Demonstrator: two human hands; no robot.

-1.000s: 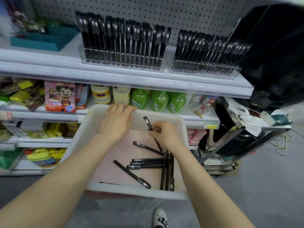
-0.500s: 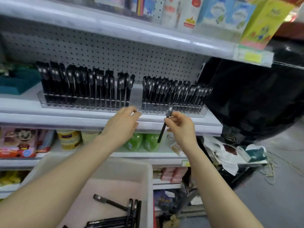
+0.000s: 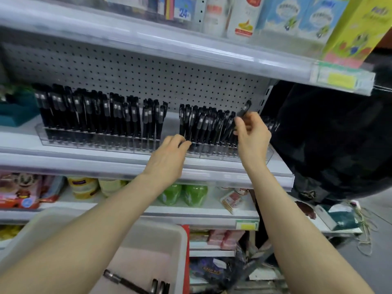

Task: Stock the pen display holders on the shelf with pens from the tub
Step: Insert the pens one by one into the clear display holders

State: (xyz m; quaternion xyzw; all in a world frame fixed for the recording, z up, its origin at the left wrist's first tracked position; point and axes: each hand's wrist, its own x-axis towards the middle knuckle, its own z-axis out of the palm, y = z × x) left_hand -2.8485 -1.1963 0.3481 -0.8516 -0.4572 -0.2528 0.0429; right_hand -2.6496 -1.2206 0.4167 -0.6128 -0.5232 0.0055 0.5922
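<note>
— Pegboard-backed shelf [image 3: 84,164], right; where is the pen [image 3: 245,108] now?
— Pinched in the right hand [image 3: 251,134], tilted above the right holder [image 3: 212,152], near its right end.
— And the left hand [image 3: 169,158]?
— Loosely bent fingers [image 3: 184,144] touch that holder's front, gripping nothing; the tub [image 3: 178,232] sits below with spare pens [image 3: 127,282] inside

Both your bare forearms reach up from the bottom corners of the frame toward its middle. Your left hand [image 3: 168,160] lies palm down just left of centre, its back toward the camera, fingers [image 3: 183,143] loosely bent at the tips and gripping nothing. Your right hand [image 3: 253,135] sits higher, right of centre, wrist straight, thumb and forefinger pinching a black pen [image 3: 244,108] that tilts up and to the right.
</note>
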